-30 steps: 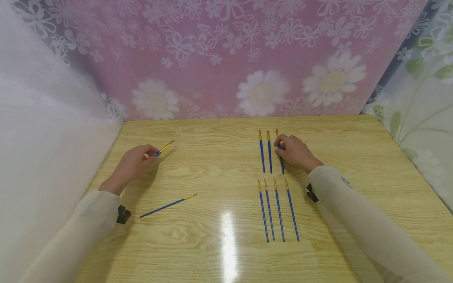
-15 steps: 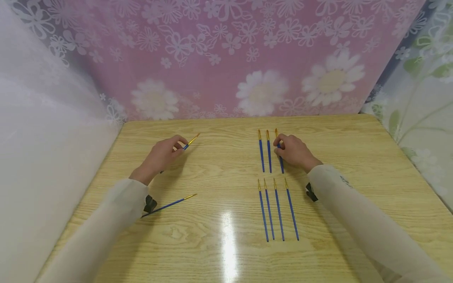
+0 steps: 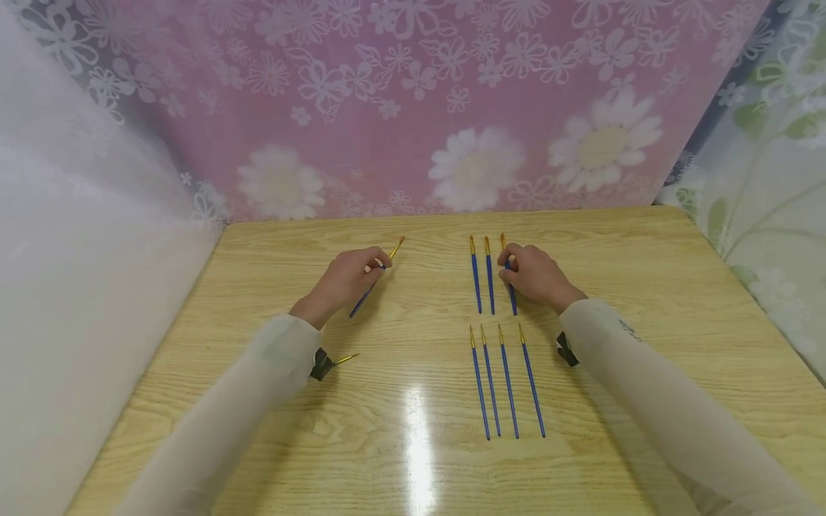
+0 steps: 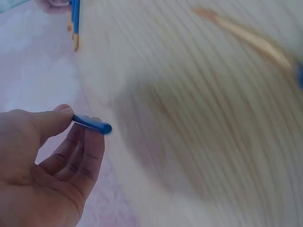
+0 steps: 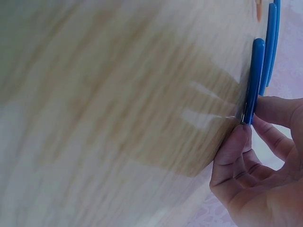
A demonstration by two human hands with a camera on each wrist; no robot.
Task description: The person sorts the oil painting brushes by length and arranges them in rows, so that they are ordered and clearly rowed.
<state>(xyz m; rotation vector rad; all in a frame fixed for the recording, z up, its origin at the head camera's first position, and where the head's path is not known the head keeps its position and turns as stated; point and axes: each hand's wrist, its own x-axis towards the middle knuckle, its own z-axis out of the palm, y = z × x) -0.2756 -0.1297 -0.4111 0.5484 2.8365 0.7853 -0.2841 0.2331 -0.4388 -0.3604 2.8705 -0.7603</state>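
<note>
In the head view my left hand (image 3: 347, 278) pinches a paintbrush (image 3: 362, 302) with a blue handle, gold ferrule and brown tip, held tilted over the table. The left wrist view shows its handle end (image 4: 99, 126) poking out between thumb and fingers. My right hand (image 3: 540, 275) has thumb and fingers on either side of another blue paintbrush (image 3: 514, 301), the rightmost in the far row; its handle (image 5: 255, 66) lies along the tabletop in the right wrist view. Two similar paintbrushes (image 3: 476, 283) lie just left of it, roughly parallel.
Several thinner paintbrushes (image 3: 507, 390) form a nearer row on the wooden table (image 3: 413, 344). One thin paintbrush (image 3: 347, 358) lies at the left, mostly hidden under my left wrist. A pink floral curtain (image 3: 374, 143) hangs behind the table's far edge.
My left hand has carried its paintbrush rightward across the table, towards the far row, and the brush points more steeply away. My right hand has stayed in place on its brush.
</note>
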